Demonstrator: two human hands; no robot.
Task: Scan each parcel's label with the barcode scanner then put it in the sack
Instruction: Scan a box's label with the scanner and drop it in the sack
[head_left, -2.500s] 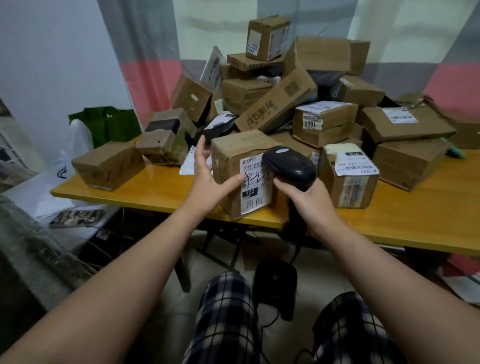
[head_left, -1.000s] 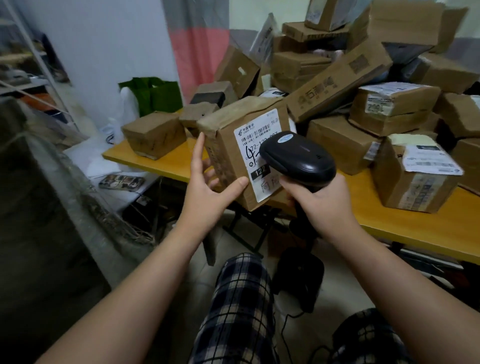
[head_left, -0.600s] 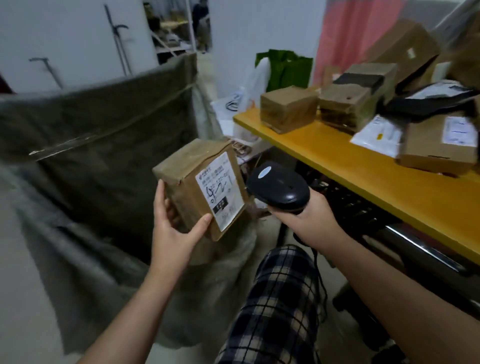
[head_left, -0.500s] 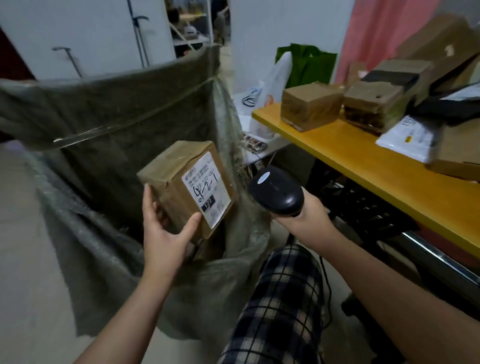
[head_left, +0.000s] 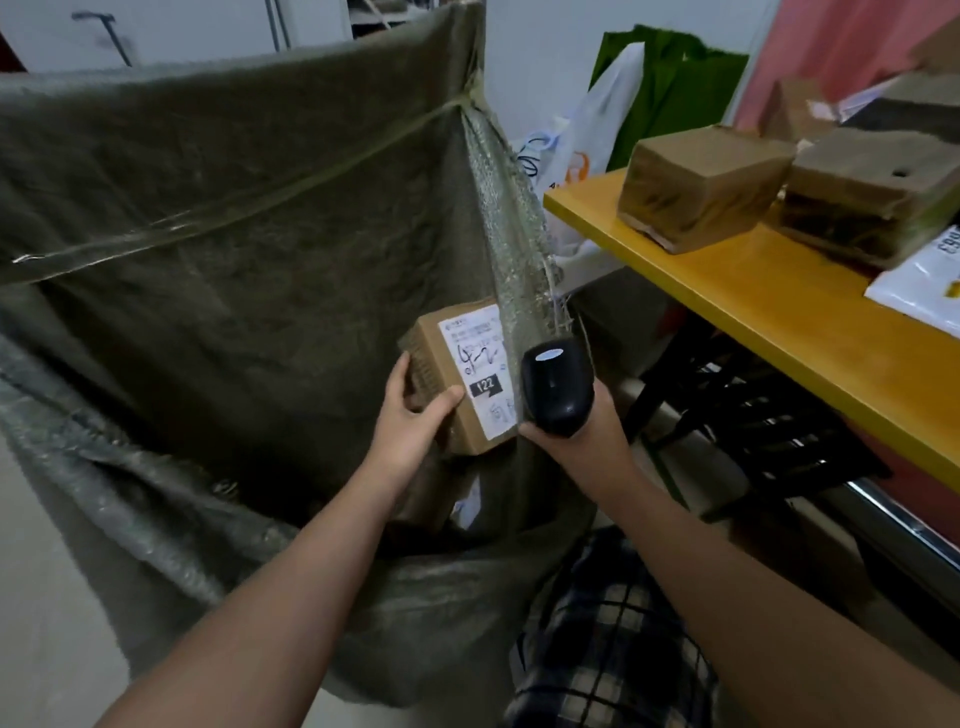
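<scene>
My left hand (head_left: 410, 426) grips a brown cardboard parcel (head_left: 447, 364) with a white label marked 122, holding it inside the open mouth of the grey-green woven sack (head_left: 234, 218). Thumb and fingers wrap the box's lower left corner. My right hand (head_left: 582, 441) holds the black barcode scanner (head_left: 557, 383) just right of the parcel, over the sack's near right edge. Another parcel (head_left: 441, 499) lies deeper in the sack, below the held one.
The yellow table (head_left: 779, 312) runs along the right, carrying two brown boxes (head_left: 701, 187) and a white mailer (head_left: 924, 280). A white plastic bag (head_left: 582, 130) and a green bag (head_left: 670, 88) stand behind the table's end. Black metal framework (head_left: 753, 426) sits under the table.
I turned from the table to the sack. My left hand carried the parcel from in front of the scanner down into the sack's mouth; my right hand still holds the scanner.
</scene>
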